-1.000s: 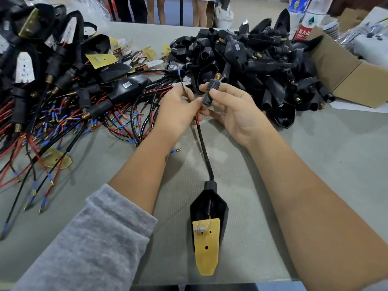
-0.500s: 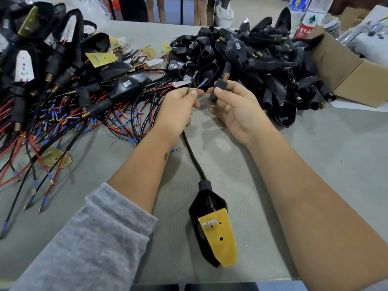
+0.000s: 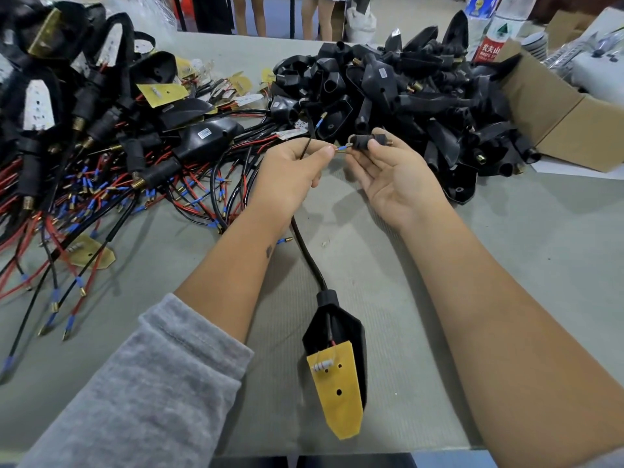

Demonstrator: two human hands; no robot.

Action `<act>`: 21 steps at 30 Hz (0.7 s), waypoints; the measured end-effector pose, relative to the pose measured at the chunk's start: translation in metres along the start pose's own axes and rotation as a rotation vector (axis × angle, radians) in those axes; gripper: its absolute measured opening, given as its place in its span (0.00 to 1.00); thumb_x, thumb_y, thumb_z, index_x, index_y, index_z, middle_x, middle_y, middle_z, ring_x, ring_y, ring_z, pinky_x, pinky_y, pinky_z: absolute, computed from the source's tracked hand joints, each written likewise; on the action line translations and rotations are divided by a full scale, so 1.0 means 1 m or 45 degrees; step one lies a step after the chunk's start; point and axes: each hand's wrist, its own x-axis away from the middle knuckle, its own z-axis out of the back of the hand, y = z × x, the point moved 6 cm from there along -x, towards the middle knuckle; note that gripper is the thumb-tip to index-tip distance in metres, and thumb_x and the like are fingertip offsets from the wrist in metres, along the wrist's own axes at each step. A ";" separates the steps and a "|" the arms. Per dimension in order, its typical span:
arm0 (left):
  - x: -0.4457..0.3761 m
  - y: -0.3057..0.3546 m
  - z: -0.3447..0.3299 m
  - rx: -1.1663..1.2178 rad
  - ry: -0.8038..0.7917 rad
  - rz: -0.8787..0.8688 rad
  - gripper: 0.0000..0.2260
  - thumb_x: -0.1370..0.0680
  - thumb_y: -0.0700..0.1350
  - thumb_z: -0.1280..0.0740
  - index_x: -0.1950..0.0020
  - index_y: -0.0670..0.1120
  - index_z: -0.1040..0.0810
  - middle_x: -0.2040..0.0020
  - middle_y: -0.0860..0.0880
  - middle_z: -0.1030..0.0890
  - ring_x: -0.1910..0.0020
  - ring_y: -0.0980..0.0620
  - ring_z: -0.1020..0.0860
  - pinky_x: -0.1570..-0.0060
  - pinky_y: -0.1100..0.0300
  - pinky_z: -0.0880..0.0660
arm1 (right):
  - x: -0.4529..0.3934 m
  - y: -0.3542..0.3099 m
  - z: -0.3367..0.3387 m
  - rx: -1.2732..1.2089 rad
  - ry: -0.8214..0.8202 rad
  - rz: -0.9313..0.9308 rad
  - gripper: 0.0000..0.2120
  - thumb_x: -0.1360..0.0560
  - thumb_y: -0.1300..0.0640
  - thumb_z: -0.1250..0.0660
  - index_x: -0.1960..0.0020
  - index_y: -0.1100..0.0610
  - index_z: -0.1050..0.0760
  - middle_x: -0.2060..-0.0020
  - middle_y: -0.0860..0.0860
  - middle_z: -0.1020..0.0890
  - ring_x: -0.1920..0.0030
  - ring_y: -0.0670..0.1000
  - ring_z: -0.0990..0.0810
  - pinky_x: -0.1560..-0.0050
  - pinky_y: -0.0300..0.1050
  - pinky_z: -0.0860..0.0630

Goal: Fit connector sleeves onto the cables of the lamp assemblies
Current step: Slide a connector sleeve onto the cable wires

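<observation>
Two wire ends are pinched in the left hand (image 3: 293, 170), one blue-tipped terminal (image 3: 341, 149) aimed rightward at the black connector sleeve (image 3: 363, 142), gripped by the right hand (image 3: 395, 177) just beside it. Its bore lies left-right, nearly in line.

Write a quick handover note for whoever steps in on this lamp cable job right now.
Left hand pinches the cable's wires just behind a blue-tipped terminal.
Right hand holds the black connector sleeve at its fingertips, mouth facing that terminal.
The lamp assembly lies on the table, yellow board up, its cable running up to the left hand.
Done: parts picked and lined up.
Left: thread the wires through and seat the sleeve on the cable.
</observation>
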 end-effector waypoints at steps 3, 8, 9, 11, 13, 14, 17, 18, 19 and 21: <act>0.000 0.000 0.001 -0.010 0.011 -0.013 0.06 0.22 0.45 0.31 0.58 0.53 0.19 0.72 0.53 0.30 0.75 0.60 0.34 0.76 0.71 0.36 | 0.001 0.000 -0.003 0.088 -0.046 -0.012 0.09 0.20 0.70 0.42 0.43 0.60 0.29 0.55 0.60 0.18 0.58 0.54 0.16 0.51 0.46 0.18; -0.001 0.000 0.003 -0.025 0.042 -0.005 0.05 0.22 0.46 0.30 0.58 0.53 0.19 0.71 0.52 0.30 0.73 0.58 0.33 0.74 0.68 0.36 | 0.003 -0.001 -0.004 0.175 -0.094 0.010 0.10 0.20 0.69 0.42 0.43 0.58 0.28 0.55 0.58 0.18 0.57 0.53 0.17 0.50 0.46 0.18; 0.000 -0.001 0.003 -0.030 0.046 -0.002 0.05 0.23 0.46 0.30 0.58 0.52 0.19 0.71 0.52 0.30 0.73 0.58 0.33 0.73 0.67 0.36 | 0.003 -0.001 -0.005 0.172 -0.104 0.011 0.10 0.20 0.69 0.42 0.43 0.57 0.28 0.55 0.57 0.18 0.57 0.53 0.17 0.50 0.46 0.19; 0.000 -0.001 0.003 -0.031 0.054 0.000 0.05 0.23 0.45 0.30 0.58 0.51 0.19 0.72 0.53 0.30 0.73 0.58 0.33 0.73 0.67 0.36 | 0.003 -0.001 -0.005 0.171 -0.126 0.013 0.10 0.20 0.68 0.42 0.44 0.57 0.27 0.56 0.57 0.18 0.58 0.53 0.17 0.51 0.46 0.19; 0.000 0.000 0.004 -0.033 0.059 0.001 0.05 0.23 0.45 0.30 0.58 0.50 0.19 0.72 0.53 0.30 0.73 0.59 0.33 0.72 0.67 0.36 | 0.003 -0.001 -0.006 0.175 -0.136 0.013 0.08 0.20 0.67 0.41 0.45 0.57 0.27 0.56 0.57 0.18 0.58 0.53 0.17 0.52 0.46 0.19; 0.000 0.000 0.004 -0.034 0.059 0.002 0.05 0.23 0.45 0.30 0.58 0.50 0.19 0.72 0.53 0.30 0.73 0.59 0.33 0.72 0.67 0.37 | 0.003 -0.001 -0.006 0.182 -0.137 0.014 0.08 0.20 0.66 0.41 0.45 0.57 0.27 0.56 0.57 0.18 0.59 0.53 0.17 0.52 0.46 0.19; 0.001 0.000 0.004 -0.040 0.054 -0.006 0.05 0.22 0.45 0.30 0.59 0.50 0.20 0.71 0.52 0.30 0.73 0.58 0.34 0.73 0.67 0.37 | 0.002 -0.001 -0.006 0.269 -0.163 0.030 0.10 0.20 0.67 0.40 0.44 0.55 0.27 0.56 0.57 0.19 0.59 0.52 0.18 0.51 0.46 0.19; 0.001 0.000 0.005 -0.043 0.052 -0.008 0.06 0.22 0.44 0.30 0.59 0.50 0.20 0.71 0.52 0.30 0.73 0.58 0.34 0.73 0.67 0.37 | 0.002 -0.001 -0.006 0.316 -0.179 0.040 0.11 0.21 0.67 0.40 0.43 0.55 0.27 0.55 0.57 0.19 0.59 0.52 0.18 0.51 0.46 0.20; 0.001 0.000 0.005 -0.049 0.048 -0.007 0.06 0.22 0.44 0.31 0.60 0.50 0.20 0.71 0.52 0.30 0.73 0.58 0.34 0.73 0.67 0.37 | 0.002 0.000 -0.007 0.371 -0.197 0.052 0.12 0.21 0.68 0.40 0.43 0.55 0.27 0.55 0.57 0.20 0.59 0.52 0.18 0.51 0.46 0.20; 0.001 0.000 0.005 -0.076 0.040 -0.002 0.07 0.23 0.44 0.31 0.60 0.50 0.21 0.70 0.53 0.29 0.73 0.58 0.33 0.73 0.67 0.36 | 0.003 0.001 -0.009 0.485 -0.233 0.080 0.13 0.21 0.68 0.39 0.41 0.54 0.27 0.54 0.57 0.20 0.59 0.52 0.19 0.51 0.46 0.21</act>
